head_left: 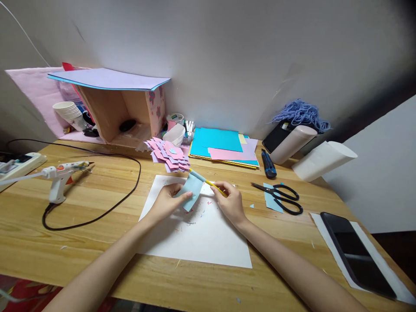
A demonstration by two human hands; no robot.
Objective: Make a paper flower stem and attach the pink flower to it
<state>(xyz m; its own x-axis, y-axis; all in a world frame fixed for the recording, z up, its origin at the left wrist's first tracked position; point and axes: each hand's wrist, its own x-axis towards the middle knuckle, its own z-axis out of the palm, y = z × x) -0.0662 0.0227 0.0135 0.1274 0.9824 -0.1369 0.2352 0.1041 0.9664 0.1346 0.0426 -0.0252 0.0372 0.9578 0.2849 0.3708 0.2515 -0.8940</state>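
My left hand [170, 199] pinches a light blue strip of paper [191, 197] between thumb and fingers. The strip's upper edge curls around a thin yellow stick [221, 190], which looks like a pencil. Closed on the lower end of that stick is my right hand [231, 201]. Both hands are just above a white sheet of paper [195, 247] that bears small coloured marks and scraps. Beyond the stick's far end sits a layered pink and lilac paper flower [165, 157] with a small blue piece at its middle.
A white hot glue gun [60, 177] with a looping black cord lies left. Black-handled scissors [282, 195], a utility knife [269, 164] and a phone [354, 247] lie right. Coloured paper [216, 139], an open box [120, 108] and paper rolls [325, 160] stand at the back.
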